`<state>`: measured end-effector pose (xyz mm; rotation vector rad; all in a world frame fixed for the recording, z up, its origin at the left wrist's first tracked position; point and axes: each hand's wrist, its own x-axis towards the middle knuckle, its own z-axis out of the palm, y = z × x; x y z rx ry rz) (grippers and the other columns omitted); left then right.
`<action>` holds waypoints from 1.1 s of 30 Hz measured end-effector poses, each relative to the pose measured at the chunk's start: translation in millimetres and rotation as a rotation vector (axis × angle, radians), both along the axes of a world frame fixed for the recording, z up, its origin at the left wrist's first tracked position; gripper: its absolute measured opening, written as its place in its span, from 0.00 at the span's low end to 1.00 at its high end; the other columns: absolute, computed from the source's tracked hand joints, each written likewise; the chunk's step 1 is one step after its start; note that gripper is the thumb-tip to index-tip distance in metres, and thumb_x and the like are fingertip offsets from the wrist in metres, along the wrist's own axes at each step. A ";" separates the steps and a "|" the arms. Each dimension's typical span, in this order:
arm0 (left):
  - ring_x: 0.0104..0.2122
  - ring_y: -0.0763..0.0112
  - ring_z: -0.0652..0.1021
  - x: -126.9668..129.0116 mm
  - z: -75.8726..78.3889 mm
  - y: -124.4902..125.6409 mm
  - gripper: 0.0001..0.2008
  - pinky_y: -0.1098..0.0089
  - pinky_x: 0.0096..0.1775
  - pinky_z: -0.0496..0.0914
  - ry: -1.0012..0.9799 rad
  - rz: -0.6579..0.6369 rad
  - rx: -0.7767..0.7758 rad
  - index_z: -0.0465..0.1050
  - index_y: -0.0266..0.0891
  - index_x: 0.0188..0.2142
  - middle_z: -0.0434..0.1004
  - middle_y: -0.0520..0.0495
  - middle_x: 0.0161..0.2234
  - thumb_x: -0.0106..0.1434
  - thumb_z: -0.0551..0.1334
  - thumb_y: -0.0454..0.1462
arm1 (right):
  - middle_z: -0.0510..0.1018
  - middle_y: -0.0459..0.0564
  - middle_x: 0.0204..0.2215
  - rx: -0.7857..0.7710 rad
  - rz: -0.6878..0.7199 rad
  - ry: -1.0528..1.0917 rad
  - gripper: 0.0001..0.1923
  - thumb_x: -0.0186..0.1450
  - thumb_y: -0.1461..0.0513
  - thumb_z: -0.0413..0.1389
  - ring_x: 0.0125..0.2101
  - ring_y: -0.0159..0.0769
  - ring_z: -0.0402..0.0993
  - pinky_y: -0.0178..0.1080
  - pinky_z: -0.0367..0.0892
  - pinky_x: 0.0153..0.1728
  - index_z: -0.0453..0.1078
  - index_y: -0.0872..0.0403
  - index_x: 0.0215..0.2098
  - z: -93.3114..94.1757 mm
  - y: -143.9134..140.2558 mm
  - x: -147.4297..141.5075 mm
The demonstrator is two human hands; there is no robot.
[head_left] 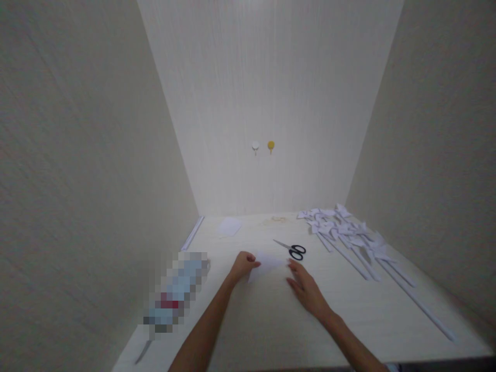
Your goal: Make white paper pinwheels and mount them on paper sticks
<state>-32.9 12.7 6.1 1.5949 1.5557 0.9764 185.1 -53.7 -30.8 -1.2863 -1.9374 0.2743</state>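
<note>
Work surface: pale table (271, 330) set in a light-walled alcove.
Sheet: small white paper sheet (267, 264) lies flat on the table, between the two hands.
Sheet axis: the long edge runs roughly left to right across the view; its near-left corner dips toward the person.
Left hand: left hand (243, 264) rests at the sheet's left edge, fingers curled, thumb and fingertips closed on that edge in a pinch.
Right hand: right hand (304, 290) lies palm down with fingers extended and flat; the fingertips meet the sheet's right corner. It grips nothing.
Key relation: the sheet lies right of the left hand and up-left of the right hand. Both hands touch it; only the left has hold of it.
Scissors: black-handled scissors (292, 249) lie closed just beyond the sheet, nearer the right hand, blades pointing left.
Far right: folded paper pinwheels on sticks (349, 235) lie in a heap, well apart from both hands.
Left side: blurred-out object (176, 289) near the left forearm.
Back of table: second paper piece (229, 226).
</note>
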 end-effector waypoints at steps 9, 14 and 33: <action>0.17 0.77 0.68 -1.0 -8.2 -3.0 0.10 0.74 0.20 0.63 -0.238 0.095 0.159 0.53 0.40 0.24 0.63 0.56 0.19 0.53 0.50 0.43 | 0.69 0.52 0.29 -0.010 -0.393 0.187 0.11 0.55 0.60 0.45 0.29 0.37 0.66 0.39 0.62 0.33 0.66 0.57 0.29 6.3 76.3 26.7; 0.13 0.75 0.70 -4.7 -8.5 -5.4 0.15 0.75 0.15 0.63 -0.504 0.113 0.156 0.54 0.38 0.30 0.70 0.51 0.21 0.51 0.53 0.46 | 0.70 0.50 0.25 -0.084 -0.338 0.128 0.10 0.54 0.58 0.47 0.27 0.37 0.66 0.37 0.61 0.30 0.65 0.55 0.24 1.7 79.6 24.3; 0.20 0.74 0.71 -8.8 -6.2 -2.2 0.11 0.74 0.25 0.65 -0.618 0.205 0.084 0.69 0.32 0.23 0.71 0.50 0.18 0.42 0.63 0.39 | 0.65 0.45 0.19 -0.288 -0.052 0.335 0.13 0.55 0.52 0.44 0.22 0.33 0.63 0.34 0.58 0.24 0.57 0.53 0.25 8.4 67.5 9.4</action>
